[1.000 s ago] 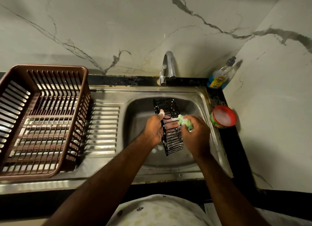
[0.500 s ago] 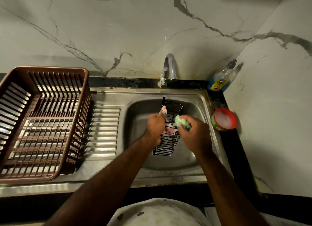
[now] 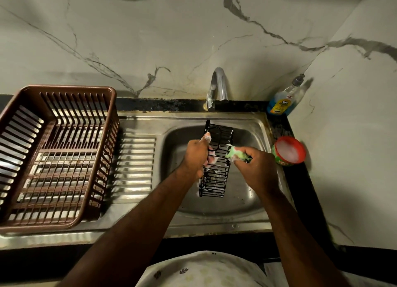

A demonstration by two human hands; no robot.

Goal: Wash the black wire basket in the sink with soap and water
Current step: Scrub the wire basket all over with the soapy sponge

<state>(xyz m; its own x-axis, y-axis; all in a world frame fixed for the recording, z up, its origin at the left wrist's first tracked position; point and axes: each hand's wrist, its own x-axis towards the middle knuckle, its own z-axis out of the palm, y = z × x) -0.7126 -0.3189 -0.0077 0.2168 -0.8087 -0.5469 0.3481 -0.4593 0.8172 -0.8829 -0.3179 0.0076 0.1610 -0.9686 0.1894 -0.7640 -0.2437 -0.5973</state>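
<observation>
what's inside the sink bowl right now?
The basket, in the left hand's grip; the right hand holds a green sponge against it. The bowl floor under them is hidden.

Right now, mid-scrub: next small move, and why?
Probably slide the green sponge down the right side of the black wire basket: the right hand holds it at mid-height, the left hand grips the opposite side, steadying the basket in the sink.

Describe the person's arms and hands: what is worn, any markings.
The left forearm and right forearm are bare as far as the frame shows: no sleeves, gloves, watch or bangles. No ring shows on the left hand or the right hand. White foam clings to the left fingertips. A pale garment with small dark motifs shows at the lower edge.
</observation>
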